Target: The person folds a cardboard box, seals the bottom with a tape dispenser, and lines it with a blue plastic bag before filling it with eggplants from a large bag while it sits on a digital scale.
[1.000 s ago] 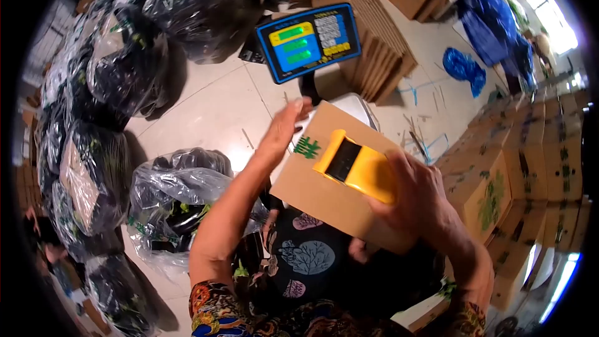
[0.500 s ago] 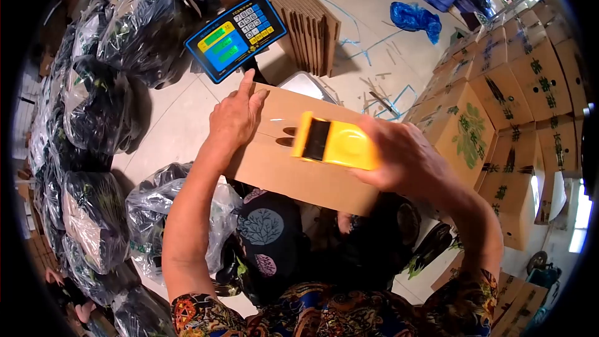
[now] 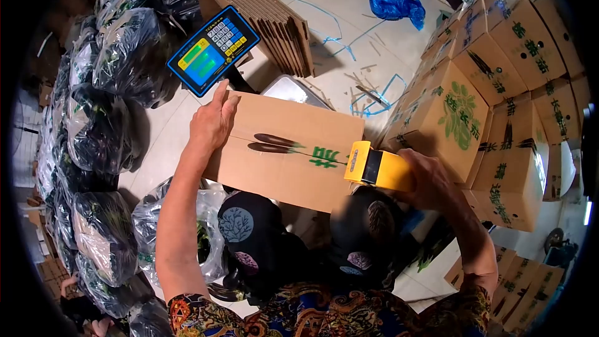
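A closed cardboard box (image 3: 281,178) lies in front of my knees, printed with two dark eggplants and green characters. My left hand (image 3: 212,122) grips its left end near the far corner, index finger stretched along the edge and thumb on top. At the right end, my right hand (image 3: 427,178) is wrapped around a yellow tape dispenser (image 3: 390,171), whose black roller end touches the box's edge. Tape on the box's top is too clear to make out. Just beyond my left hand stands a blue-framed scale display (image 3: 212,50), with part of the metal scale plate (image 3: 293,90) showing behind the box.
Plastic bags of dark produce (image 3: 134,56) line the left side. Flattened cardboard (image 3: 262,19) stands stacked ahead. Printed boxes (image 3: 462,109) are piled on the right. Blue strapping (image 3: 374,109) and a crumpled blue bag (image 3: 397,9) lie on the floor. Someone's hand shows at lower left.
My right hand has moved the tape dispenser right and slightly down, from over the box's middle to its right end, uncovering the printed eggplants and green characters. My left hand stays on the box.
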A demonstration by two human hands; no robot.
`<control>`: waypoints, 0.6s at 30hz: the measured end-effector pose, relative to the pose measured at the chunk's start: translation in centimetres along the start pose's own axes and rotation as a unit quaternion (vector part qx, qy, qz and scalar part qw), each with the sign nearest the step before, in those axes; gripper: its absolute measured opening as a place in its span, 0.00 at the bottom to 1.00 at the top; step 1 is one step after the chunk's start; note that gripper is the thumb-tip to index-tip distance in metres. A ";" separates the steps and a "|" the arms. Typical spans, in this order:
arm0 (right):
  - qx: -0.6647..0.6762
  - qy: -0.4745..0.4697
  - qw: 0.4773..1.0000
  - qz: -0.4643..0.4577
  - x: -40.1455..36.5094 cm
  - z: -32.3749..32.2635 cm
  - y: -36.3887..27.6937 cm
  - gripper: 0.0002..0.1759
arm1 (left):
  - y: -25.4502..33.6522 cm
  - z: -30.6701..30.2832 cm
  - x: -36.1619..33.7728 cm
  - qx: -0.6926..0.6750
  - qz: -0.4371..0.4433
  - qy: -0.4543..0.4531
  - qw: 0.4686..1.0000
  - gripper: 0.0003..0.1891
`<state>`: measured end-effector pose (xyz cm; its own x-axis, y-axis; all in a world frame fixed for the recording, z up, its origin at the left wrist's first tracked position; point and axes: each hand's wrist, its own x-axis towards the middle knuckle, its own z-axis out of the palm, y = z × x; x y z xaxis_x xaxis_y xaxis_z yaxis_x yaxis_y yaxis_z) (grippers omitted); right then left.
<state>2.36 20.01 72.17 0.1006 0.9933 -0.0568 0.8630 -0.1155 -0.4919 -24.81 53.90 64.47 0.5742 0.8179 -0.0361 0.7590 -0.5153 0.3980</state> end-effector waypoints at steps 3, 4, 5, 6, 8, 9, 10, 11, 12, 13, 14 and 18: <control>-0.004 -0.004 1.000 -0.007 0.1 0.7 0.8 0.35 | -0.3 0.1 0.1 0.003 0.012 0.010 1.000 0.28; 0.007 -0.001 1.000 -0.008 -0.2 1.5 1.6 0.36 | -0.4 0.1 0.1 0.001 0.015 0.014 1.000 0.28; 0.018 0.002 1.000 -0.007 -0.6 2.4 2.5 0.38 | -0.6 0.2 0.1 0.000 0.018 0.017 1.000 0.27; 0.029 0.019 0.999 -0.018 -1.0 3.3 3.2 0.38 | -0.6 0.3 0.2 -0.003 0.022 0.018 1.000 0.27; 0.047 0.054 0.997 -0.037 -1.8 5.2 4.6 0.39 | -0.4 0.1 0.3 -0.007 0.017 0.009 1.000 0.27; 0.049 0.065 0.996 -0.046 -2.1 5.8 5.1 0.39 | -0.4 0.1 0.3 -0.009 0.014 0.004 1.000 0.27; 0.050 0.077 0.994 -0.057 -2.2 6.5 5.5 0.38 | -0.6 0.3 0.4 -0.009 0.019 0.011 1.000 0.27; 0.052 0.089 0.992 -0.068 -2.3 7.4 6.0 0.37 | -0.7 0.3 0.3 -0.011 0.016 0.011 1.000 0.27; 0.131 0.030 0.991 0.025 -3.1 9.5 7.8 0.36 | -0.7 0.4 0.4 -0.013 0.015 0.011 1.000 0.27; 0.206 -0.030 0.971 0.116 -4.3 12.0 10.6 0.36 | -0.7 0.3 0.5 -0.015 0.014 0.013 1.000 0.27; 0.213 -0.055 0.962 0.163 -4.8 12.4 11.0 0.35 | -0.8 0.3 0.5 -0.014 0.024 0.017 0.999 0.27; 0.127 -0.088 0.959 0.239 -6.3 14.0 12.4 0.33 | 0.0 -0.3 0.3 -0.014 0.024 0.010 1.000 0.26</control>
<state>5.51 12.33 54.25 0.3511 0.8138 -0.4630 0.5881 -0.5765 -0.5672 -24.71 54.24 64.70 0.6036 0.7973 0.0026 0.7210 -0.5473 0.4251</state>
